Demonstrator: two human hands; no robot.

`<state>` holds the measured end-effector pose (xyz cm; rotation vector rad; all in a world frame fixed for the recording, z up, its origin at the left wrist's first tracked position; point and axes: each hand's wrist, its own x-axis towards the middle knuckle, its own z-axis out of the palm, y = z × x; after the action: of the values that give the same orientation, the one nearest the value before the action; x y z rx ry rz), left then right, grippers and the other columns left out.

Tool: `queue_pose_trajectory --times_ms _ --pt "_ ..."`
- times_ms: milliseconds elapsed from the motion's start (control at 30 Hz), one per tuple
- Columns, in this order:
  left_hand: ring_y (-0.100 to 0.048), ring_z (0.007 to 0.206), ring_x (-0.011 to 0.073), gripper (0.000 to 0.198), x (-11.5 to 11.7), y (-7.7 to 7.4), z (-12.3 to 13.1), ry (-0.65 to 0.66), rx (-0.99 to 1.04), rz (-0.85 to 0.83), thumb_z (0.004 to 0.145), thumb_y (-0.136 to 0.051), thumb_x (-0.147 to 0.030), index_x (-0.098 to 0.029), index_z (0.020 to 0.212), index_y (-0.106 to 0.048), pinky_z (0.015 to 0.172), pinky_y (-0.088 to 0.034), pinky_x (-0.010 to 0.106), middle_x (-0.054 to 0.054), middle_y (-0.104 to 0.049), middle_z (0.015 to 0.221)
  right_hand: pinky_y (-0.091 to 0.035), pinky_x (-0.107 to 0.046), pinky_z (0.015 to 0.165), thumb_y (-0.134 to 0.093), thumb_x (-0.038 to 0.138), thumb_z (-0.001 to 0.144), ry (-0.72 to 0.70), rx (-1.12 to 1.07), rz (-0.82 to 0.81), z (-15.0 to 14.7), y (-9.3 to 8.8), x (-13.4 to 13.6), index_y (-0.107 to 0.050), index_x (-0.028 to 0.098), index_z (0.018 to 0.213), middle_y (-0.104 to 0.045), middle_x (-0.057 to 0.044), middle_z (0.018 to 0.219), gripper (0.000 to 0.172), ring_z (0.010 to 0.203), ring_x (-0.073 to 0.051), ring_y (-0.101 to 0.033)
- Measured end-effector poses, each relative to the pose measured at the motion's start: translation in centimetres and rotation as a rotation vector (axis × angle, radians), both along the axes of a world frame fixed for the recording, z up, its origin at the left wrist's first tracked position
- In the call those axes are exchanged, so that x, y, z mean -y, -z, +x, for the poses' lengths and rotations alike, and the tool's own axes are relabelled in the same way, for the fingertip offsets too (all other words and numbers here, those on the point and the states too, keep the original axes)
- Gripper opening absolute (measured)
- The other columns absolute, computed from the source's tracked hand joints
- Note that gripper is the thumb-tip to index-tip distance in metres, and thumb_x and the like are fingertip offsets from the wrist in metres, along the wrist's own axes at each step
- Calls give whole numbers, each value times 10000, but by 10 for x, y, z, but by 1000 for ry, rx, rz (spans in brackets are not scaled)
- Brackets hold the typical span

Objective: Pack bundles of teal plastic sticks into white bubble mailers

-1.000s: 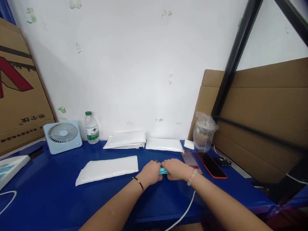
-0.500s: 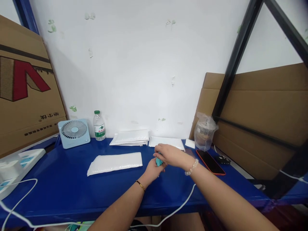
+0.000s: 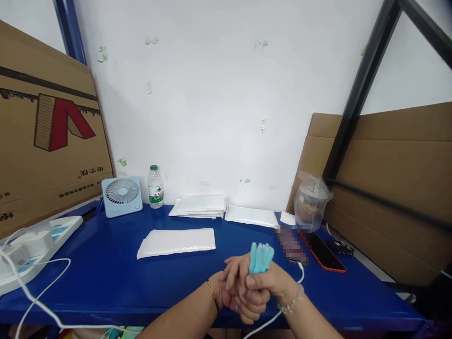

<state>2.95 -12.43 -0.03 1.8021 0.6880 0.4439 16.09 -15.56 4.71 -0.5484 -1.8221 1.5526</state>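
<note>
My right hand is closed around a bundle of light-blue sticks. Their rounded tops stand up above the thumb and fingers, while the lower part is mostly covered. My left hand presses against the right one, its fingers bent over the bundle's side; the exact hold is partly hidden. Both hands are over the front part of the blue table. Beyond them to the left lies a white padded envelope, flat and touched by neither hand.
At the wall lie a stack of white envelopes and another white packet. A fan, a bottle and a power strip stand left. Rightward are a phone, a blurred flat item and a bagged cup.
My hands have come closer to me and slightly right, and are now pressed together. More of the light-blue bundle shows, pointing upward. The view has shifted a little left.
</note>
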Motion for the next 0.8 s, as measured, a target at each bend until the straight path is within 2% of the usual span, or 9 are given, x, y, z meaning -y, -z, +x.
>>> queue_pose_trajectory --times_ms 100,200,267,333,433,567,700,767,800 --pt "-632 862 285 576 -11 -16 -32 240 -177 125 479 -754 -568 -260 953 -640 734 -517 405 30 -646 901 -389 -434 944 -609 513 745 247 -246 -34 6 2 0 -548 200 582 -606 -34 608 359 767 -226 -626" --pt "-382 1252 362 1105 -39 -33 -81 -167 -378 525 361 -776 -609 -198 1324 -423 1053 -296 476 137 -432 1363 -469 -373 714 -572 474 807 488 -446 -102 19 4 -11 -597 217 829 -410 65 446 259 464 -128 -476" --pt "-122 1363 405 1285 -60 -37 -115 -383 -623 609 302 -789 -591 -170 1408 -288 1092 -98 563 188 -239 1476 -443 -313 621 -614 409 805 622 -443 -110 26 11 -19 -575 215 1038 -363 94 446 305 418 -89 -368" --pt "-18 1378 398 1306 -78 -34 -142 -427 -776 591 317 -783 -578 -179 1431 -230 1072 -4 605 184 -206 1489 -412 -282 584 -651 389 786 708 -354 -113 29 22 -27 -574 187 1064 -375 92 460 353 437 -82 -356" --pt "-167 1361 389 1191 -94 -24 -164 -412 -795 502 393 -764 -566 -192 1415 -280 1076 -87 582 175 -308 1453 -379 -263 542 -660 437 765 770 -187 -144 27 41 -34 -611 154 956 -405 73 478 345 460 -90 -385" --pt "-430 1226 360 886 -97 -27 -163 -476 -600 505 476 -759 -462 -211 1284 -492 1047 -272 466 138 -513 1307 -411 -288 557 -570 503 811 757 -118 -133 26 46 -36 -624 148 843 -428 53 455 361 451 -112 -425" --pt "-481 1189 293 583 -96 -62 -143 -697 -31 432 630 -684 -466 -238 1156 -575 1042 -310 381 76 -561 1258 -447 -328 736 -503 507 849 833 -70 11 34 21 -36 -615 162 696 -622 -57 691 394 740 -201 -593" --pt "-530 1131 261 513 -96 -83 -128 -783 332 250 680 -656 -468 -222 1121 -569 985 -380 352 80 -607 1175 -426 -326 794 -494 492 859 907 2 176 38 5 -37 -610 172 659 -628 -62 783 394 835 -210 -581" --pt "-598 1011 254 488 -96 -92 -121 -800 484 57 708 -622 -486 -210 1106 -561 896 -448 361 88 -638 1098 -425 -325 782 -488 490 862 935 43 251 40 -2 -37 -609 176 654 -616 -55 769 395 809 -204 -574"
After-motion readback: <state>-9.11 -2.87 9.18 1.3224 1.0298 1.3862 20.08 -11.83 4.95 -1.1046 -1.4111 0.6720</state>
